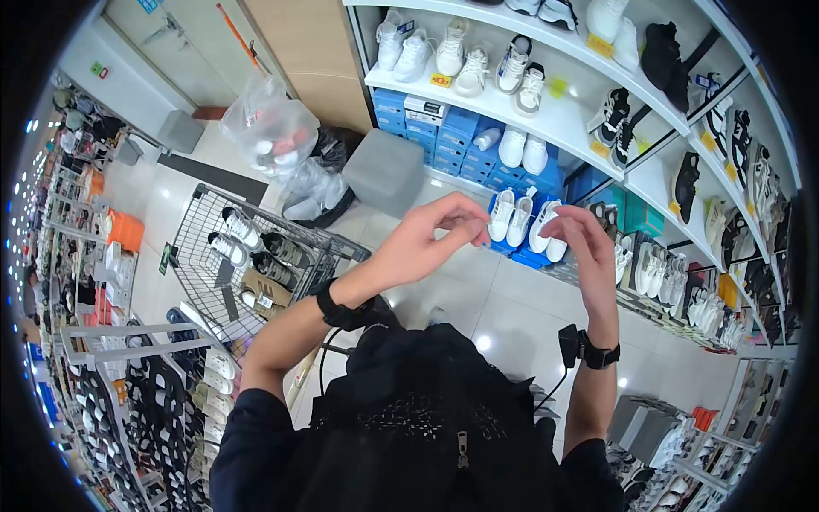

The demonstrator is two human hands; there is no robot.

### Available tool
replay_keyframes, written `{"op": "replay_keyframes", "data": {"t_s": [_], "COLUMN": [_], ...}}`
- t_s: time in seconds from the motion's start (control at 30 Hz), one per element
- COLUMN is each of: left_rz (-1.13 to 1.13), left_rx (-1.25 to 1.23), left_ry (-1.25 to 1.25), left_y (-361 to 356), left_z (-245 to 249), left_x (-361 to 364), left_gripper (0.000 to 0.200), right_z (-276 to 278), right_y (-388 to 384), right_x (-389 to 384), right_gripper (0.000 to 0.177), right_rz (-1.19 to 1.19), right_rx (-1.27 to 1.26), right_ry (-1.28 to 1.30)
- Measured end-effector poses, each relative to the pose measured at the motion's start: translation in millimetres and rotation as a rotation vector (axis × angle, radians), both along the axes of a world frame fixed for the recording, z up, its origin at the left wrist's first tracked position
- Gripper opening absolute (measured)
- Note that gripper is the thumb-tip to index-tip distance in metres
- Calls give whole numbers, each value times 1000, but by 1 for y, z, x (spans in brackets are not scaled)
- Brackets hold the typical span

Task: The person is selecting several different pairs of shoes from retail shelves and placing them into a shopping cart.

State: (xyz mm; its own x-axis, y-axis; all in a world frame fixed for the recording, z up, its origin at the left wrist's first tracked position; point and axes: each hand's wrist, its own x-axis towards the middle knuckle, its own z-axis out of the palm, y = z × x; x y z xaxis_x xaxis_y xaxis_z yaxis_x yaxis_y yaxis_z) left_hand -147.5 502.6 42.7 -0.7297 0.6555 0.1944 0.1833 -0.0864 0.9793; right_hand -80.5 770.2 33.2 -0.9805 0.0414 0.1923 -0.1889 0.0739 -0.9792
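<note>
My left hand (435, 237) is raised in front of me, its fingers bent and its thumb a little apart from them, with nothing seen in it. Facing it, my right hand (590, 243) is up too, the fingers curved and loose, also holding nothing that I can see. Between and beyond the hands, white sneakers (512, 218) stand on blue shoe boxes (539, 258) low by the shelving. My right fingers overlap another white pair (546, 229) in the view; touching cannot be made out.
A wire shopping cart (200, 282) with several shoes stands to my left. Behind it are a clear plastic bag (271, 124) and a grey stool (384, 171). White shelves (563, 111) of shoes curve along the front and right. A shoe rack (128, 333) is at lower left.
</note>
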Motion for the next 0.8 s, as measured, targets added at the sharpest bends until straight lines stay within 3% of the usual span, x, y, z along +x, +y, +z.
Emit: {"op": "replay_keyframes", "data": {"t_s": [0.13, 0.2, 0.4, 0.47, 0.63, 0.7, 0.8], "left_rz": [-54, -26, 15, 119, 378, 595, 767], "left_rx": [15, 158, 232, 262, 217, 83, -39], "left_ry": [15, -52, 57, 92, 95, 340, 399], "left_y": [33, 47, 58, 49, 27, 15, -4], "left_z": [7, 12, 21, -7, -51, -89, -149], "left_x": [-18, -31, -91, -161, -248, -307, -392], "left_gripper": [19, 20, 21, 22, 30, 40, 44], "right_z": [-12, -8, -11, -7, -25, -53, -87], "right_y": [15, 17, 20, 13, -9, -22, -46], "right_x": [12, -9, -54, -114, -206, -258, -327], "right_gripper": [24, 23, 23, 23, 21, 22, 22], "right_rz": [-42, -45, -16, 28, 129, 145, 189], "right_rx": [1, -1, -4, 57, 60, 33, 73], "right_ry": [-70, -72, -94, -133, -168, -210, -264]}}
